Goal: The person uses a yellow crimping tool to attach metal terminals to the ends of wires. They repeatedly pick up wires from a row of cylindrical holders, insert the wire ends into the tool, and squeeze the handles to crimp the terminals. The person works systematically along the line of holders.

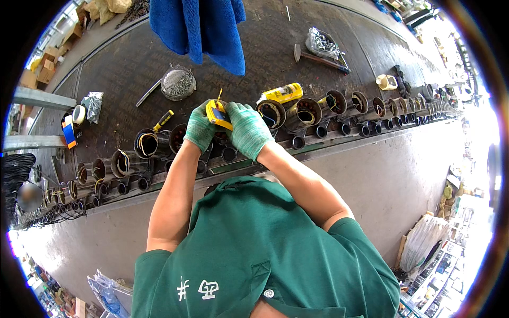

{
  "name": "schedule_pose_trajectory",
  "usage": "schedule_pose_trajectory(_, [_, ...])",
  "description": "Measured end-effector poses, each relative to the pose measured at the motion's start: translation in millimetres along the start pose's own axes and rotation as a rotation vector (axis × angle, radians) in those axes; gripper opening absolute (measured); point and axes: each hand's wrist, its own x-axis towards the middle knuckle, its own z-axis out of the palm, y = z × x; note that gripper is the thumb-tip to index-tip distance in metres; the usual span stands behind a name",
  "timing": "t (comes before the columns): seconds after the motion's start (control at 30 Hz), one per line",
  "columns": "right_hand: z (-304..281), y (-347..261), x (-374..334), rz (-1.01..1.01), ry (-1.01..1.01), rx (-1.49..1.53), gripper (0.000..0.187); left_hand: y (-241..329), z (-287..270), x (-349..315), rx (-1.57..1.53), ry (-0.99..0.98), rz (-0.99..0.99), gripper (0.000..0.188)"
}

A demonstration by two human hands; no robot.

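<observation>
Both my hands wear green knitted gloves and meet above the row of metal cylinders. Between them is a yellow tape measure (219,115), with a short yellow piece standing up from its far end. My left hand (200,128) is closed on its left side. My right hand (247,129) grips it from the right, fingers bent over its edge. Beneath the hands a cylinder is mostly hidden. Just right of my right hand stands an open motor stator tube (271,114) with wires inside. Behind it lies a yellow bottle (282,94).
Several stator tubes and smaller black tubes line the bench's near edge. On the dark bench (254,58) are a screwdriver (164,120), a bowl of small metal parts (178,84), a hammer (323,60) and a bagged bowl of hardware (322,43). A blue cloth (199,29) hangs ahead.
</observation>
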Motion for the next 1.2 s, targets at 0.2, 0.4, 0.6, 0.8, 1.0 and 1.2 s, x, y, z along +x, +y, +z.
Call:
schedule_pose_trajectory(0.2, [-5.2, 17.4, 4.0, 0.124, 0.044, 0.176, 0.035, 16.2, 14.0, -8.8, 0.110, 0.076, -0.103, 0.021])
schedule_pose_trajectory(0.4, [-4.3, 34.0, 15.3, 0.314, 0.113, 0.448, 0.042, 10.8, 16.4, -10.3, 0.436, -0.072, 0.133, 0.030])
schedule_pose_trajectory(0.6, [-11.5, 35.7, 18.9, 0.479, 0.139, 0.554, 0.039, 2.2, 23.8, -15.2, 0.749, 0.029, 0.399, 0.027])
schedule_pose_trajectory(0.8, [-32.3, 55.7, -9.9, 0.694, 0.038, 1.122, 0.033, -11.4, 21.5, -12.0, 0.698, 0.116, 0.473, 0.026])
schedule_pose_trajectory(1.0, [-48.7, 47.7, -46.9, 0.804, -0.209, 1.408, 0.047, -9.9, 18.2, -14.4, 0.703, 0.090, 0.469, 0.024])
schedule_pose_trajectory(1.2, [-33.8, 44.7, -44.2, 0.683, -0.235, 1.556, 0.046, -14.7, 14.2, -12.7, 0.650, 0.062, 0.434, 0.018])
